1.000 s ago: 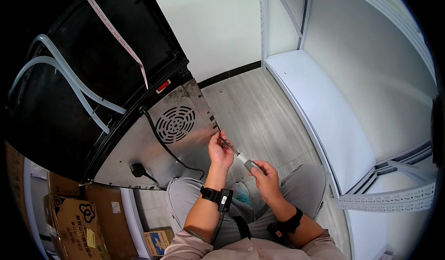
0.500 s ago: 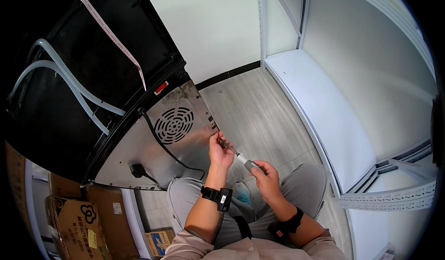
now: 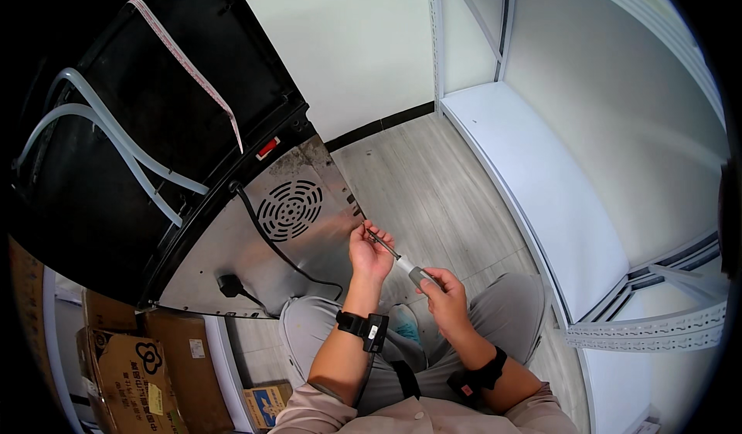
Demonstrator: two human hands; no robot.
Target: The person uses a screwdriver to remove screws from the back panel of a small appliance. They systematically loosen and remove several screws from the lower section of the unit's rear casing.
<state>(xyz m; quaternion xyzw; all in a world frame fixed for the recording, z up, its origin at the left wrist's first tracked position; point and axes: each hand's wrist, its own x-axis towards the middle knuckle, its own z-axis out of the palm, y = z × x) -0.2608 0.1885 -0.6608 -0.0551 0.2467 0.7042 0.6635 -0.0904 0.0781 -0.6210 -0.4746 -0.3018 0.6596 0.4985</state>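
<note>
My right hand (image 3: pixel 443 293) is closed around the grey and white handle of a screwdriver (image 3: pixel 410 266). Its metal shaft slants up and left into my left hand (image 3: pixel 371 254). The fingers of that hand curl around the front end of the shaft, beside the right edge of a bare metal panel (image 3: pixel 232 252). Fingers and shaft hide the very tip and whatever it touches. The panel forms the lower part of a black appliance (image 3: pixel 193 63) and has a round slotted vent (image 3: pixel 291 210).
A black power cord (image 3: pixel 270 242) and its plug (image 3: pixel 229 285) lie against the panel. Pale hoses (image 3: pixel 127 136) and a measuring tape (image 3: pixel 182 59) run across the black part, near a red switch (image 3: pixel 268 148). White shelving (image 3: pixel 533 171) stands right; cardboard boxes (image 3: pixel 131 380) sit lower left.
My left fingers and the screwdriver's front end have shifted very slightly, with a little more of the shaft showing. My right hand keeps its grip in nearly the same place.
</note>
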